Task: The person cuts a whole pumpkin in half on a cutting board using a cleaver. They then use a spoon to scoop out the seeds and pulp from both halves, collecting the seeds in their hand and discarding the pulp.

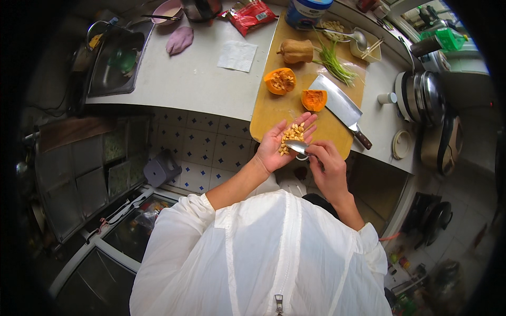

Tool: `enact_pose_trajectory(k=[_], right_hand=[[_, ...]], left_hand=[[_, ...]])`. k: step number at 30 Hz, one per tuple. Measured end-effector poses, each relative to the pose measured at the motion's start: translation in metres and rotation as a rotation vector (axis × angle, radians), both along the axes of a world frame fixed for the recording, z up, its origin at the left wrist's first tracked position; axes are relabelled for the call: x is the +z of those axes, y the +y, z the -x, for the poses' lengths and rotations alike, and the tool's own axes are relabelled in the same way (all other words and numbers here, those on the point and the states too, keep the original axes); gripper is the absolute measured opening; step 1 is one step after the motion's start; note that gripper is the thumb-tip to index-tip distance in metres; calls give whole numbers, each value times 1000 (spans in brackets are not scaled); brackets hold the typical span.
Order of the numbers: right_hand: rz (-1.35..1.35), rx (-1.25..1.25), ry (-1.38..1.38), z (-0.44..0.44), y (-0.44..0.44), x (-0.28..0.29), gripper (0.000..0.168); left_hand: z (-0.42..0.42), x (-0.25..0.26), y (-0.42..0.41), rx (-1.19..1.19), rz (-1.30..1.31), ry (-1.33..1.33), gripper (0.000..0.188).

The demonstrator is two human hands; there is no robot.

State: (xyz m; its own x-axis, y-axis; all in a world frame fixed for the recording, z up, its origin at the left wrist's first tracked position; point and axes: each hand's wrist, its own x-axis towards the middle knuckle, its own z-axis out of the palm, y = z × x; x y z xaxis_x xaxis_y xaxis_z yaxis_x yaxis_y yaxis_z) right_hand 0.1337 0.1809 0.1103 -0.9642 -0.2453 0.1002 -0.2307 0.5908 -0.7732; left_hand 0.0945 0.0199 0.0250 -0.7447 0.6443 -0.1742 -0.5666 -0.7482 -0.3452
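Palm up over the front edge of the yellow cutting board (pixel 272 122), my left hand (pixel 272 146) cups a pile of pumpkin seeds (pixel 291 133). A metal spoon (pixel 297 146) is pinched in my right hand (pixel 326 164), its bowl resting at the seeds. Beyond my fingers lies a cut pumpkin piece (pixel 314 100) with its hollow showing. Farther left on the board, another pumpkin piece (pixel 280 81) still has seeds and fibre inside. A cleaver (pixel 338 104) lies flat at the right, its wooden handle over the board's edge.
An uncut-looking pumpkin part (pixel 296 51), green scallions (pixel 336 65) and a bowl of pale cloves (pixel 334 31) stand toward the back. A paper towel (pixel 237 56) and a pink cloth (pixel 180 40) lie left, before the sink (pixel 118 65). Lidded pans (pixel 423 96) stand right.
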Motion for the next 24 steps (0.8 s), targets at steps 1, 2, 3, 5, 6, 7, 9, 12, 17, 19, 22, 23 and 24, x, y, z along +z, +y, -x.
enact_pose_trajectory(k=[1,2,3,5,6,7,9,12,17,19,22,23,24], right_hand=[[-39,20,23,2,1,-3,22],[-79,41,46,3,1,-4,22],[-74,20,29,3,1,-3,22],[-64,-24,-4,4,2,1,21],[-52,-46,-15,4,4,2,21],[-40,-68,-25,3,7,3,21],[-40,-101,-36,2,13,4,20],[-67,-108,-11,0,22,3,19],[-40,-168,24,-3,29,10,18],[-89,-166,37,-4,41,7,19],[-54,-276,10,-12,56,14,19],[-23,-333,-5,-17,62,17,19],[37,-397,-47,-23,70,18,19]], left_hand=[[0,0,1,-20,1,-4,55],[0,0,3,-41,1,-9,55],[0,0,4,-59,3,-13,55],[1,2,6,-56,-4,-34,54],[2,3,7,-53,-7,-45,54],[2,3,9,-43,20,-28,54],[3,2,12,-28,71,7,53],[5,4,18,-43,72,18,53],[6,4,34,-84,32,-10,54],[6,7,44,-124,4,-35,54],[6,7,59,-188,-18,-29,54],[5,3,63,-208,-20,-3,53],[6,1,69,-229,-26,24,53]])
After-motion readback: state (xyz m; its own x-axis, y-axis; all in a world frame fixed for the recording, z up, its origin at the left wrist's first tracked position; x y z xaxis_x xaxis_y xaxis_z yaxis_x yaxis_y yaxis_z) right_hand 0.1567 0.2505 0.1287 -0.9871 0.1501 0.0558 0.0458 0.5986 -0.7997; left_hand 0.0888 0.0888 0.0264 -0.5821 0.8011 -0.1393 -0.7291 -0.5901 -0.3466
